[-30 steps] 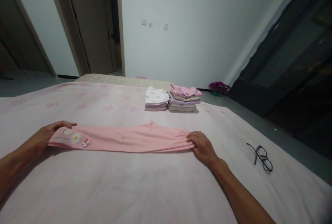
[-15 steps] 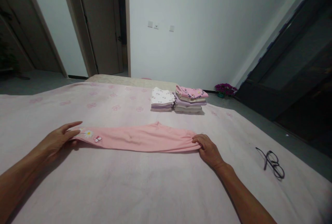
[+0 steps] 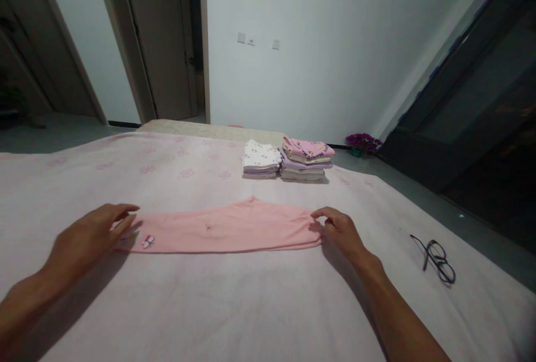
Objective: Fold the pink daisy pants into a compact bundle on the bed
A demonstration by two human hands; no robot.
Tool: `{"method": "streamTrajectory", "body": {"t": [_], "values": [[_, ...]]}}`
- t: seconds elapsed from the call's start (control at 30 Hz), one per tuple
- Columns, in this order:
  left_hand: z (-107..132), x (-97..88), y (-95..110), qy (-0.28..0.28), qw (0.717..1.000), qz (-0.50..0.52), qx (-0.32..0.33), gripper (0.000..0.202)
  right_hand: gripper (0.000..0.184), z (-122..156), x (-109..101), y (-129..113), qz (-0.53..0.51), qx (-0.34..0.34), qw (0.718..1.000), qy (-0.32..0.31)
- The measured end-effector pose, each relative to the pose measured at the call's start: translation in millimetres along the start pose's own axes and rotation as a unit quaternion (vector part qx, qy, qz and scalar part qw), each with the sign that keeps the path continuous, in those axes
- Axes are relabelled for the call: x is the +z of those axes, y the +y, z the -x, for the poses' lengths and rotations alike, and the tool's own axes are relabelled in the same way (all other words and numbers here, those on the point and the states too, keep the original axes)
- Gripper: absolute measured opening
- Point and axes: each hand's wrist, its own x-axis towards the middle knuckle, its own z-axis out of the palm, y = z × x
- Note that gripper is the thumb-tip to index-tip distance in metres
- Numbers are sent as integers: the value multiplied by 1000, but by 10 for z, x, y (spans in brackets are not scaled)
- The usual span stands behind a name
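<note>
- Pink folded garment [image 3: 218, 230] flat on a pale pink bedspread [image 3: 209, 306]
- Left hand [image 3: 86, 239] open at its butterfly end
- Right hand [image 3: 341, 232] at the opposite end
- Two stacks of folded clothes [image 3: 285, 160] beyond
- Black-framed eyeglasses [image 3: 435, 258] off to the right

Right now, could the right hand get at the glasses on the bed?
Probably yes. The right hand is at the end of the pink garment, and the glasses lie off to its side on the bedspread, with nothing visible between them.

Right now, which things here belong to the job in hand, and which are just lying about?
In hand:
pink folded garment
left hand
right hand

Lying about:
white-topped stack of folded clothes
pink-topped stack of folded clothes
black-framed glasses
purple flowers
pale pink bedspread
</note>
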Motion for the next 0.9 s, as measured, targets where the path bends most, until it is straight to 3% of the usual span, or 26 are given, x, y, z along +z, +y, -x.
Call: {"method": "streamTrajectory", "body": {"t": [0.1, 0.17, 0.23, 0.3, 0.4, 0.6, 0.73, 0.9], "values": [[-53, 146, 457, -33, 997, 29, 64, 43, 34, -176, 185, -359, -8, -60, 997, -40], [-87, 345, 637, -41, 988, 53, 139, 44, 34, -277, 416, -588, -5, -109, 991, -81], [-99, 572, 684, -29, 973, 53, 224, 47, 36, -362, 674, -756, 14, -142, 983, -116], [-82, 756, 639, -26, 964, 29, 265, 49, 42, -437, 904, -838, 48, -171, 972, -153], [-40, 863, 527, -66, 968, -23, 240, 54, 50, -546, 1139, -816, 108, -186, 955, -206], [-81, 776, 388, -102, 975, -83, 179, 58, 56, -674, 1328, -601, 191, -85, 956, -204], [-131, 769, 368, -107, 979, -78, 153, 58, 51, -672, 1379, -576, 194, -86, 964, -162], [-138, 773, 408, -110, 983, -76, 127, 58, 39, -727, 1464, -724, 158, -122, 978, -55]]}}
